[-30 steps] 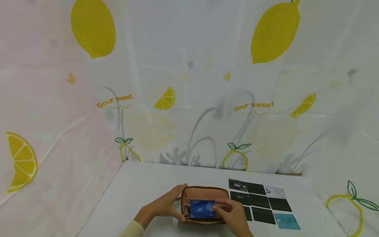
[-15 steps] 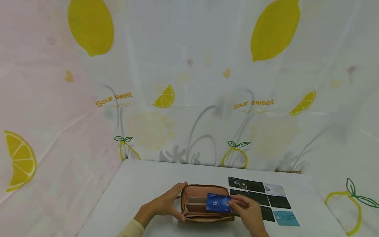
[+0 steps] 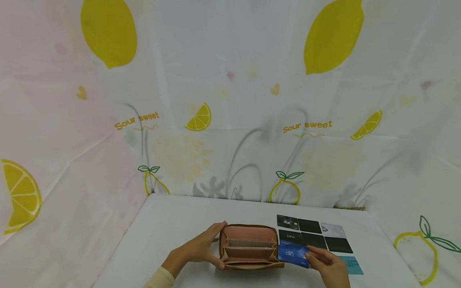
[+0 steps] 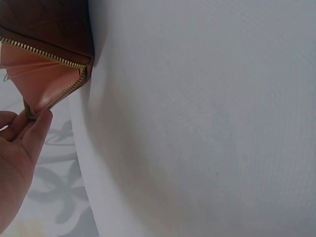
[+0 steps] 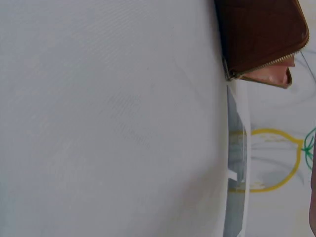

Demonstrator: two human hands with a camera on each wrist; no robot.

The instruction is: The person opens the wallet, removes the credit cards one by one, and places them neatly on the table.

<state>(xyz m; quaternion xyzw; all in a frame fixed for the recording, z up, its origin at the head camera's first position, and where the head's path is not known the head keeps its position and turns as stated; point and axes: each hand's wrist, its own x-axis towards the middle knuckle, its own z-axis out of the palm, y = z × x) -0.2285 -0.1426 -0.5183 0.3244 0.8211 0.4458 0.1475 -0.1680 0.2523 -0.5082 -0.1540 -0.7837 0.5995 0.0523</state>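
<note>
An unzipped brown zip-around wallet [image 3: 252, 267] lies at the middle front in the head view, its pinkish divided compartments facing up. My left hand [image 3: 199, 249] grips its left end, thumb at the near edge and fingers at the far corner. The left wrist view shows that hand [image 4: 19, 153] on the wallet's zipped edge [image 4: 54, 57]. Just right of the wallet, my right hand [image 3: 329, 267] pinches a blue VIP card [image 3: 291, 255] by its right end, above the laid-out cards. Only a sliver of this hand [image 5: 313, 192] enters the right wrist view, below the wallet [image 5: 261, 34].
Several cards lie in rows right of the wallet: a black VIP card [image 3: 287, 222], plain black cards [image 3: 338, 245], a silvery card [image 3: 333, 230] and a teal card [image 3: 353, 265] partly behind the right hand. The white table [image 3: 173, 216] meets a lemon-print backdrop [image 3: 230, 160].
My right hand has drawn the blue VIP card out of the wallet and moved it rightward, past the wallet's right end. My left hand keeps its grip on the wallet.
</note>
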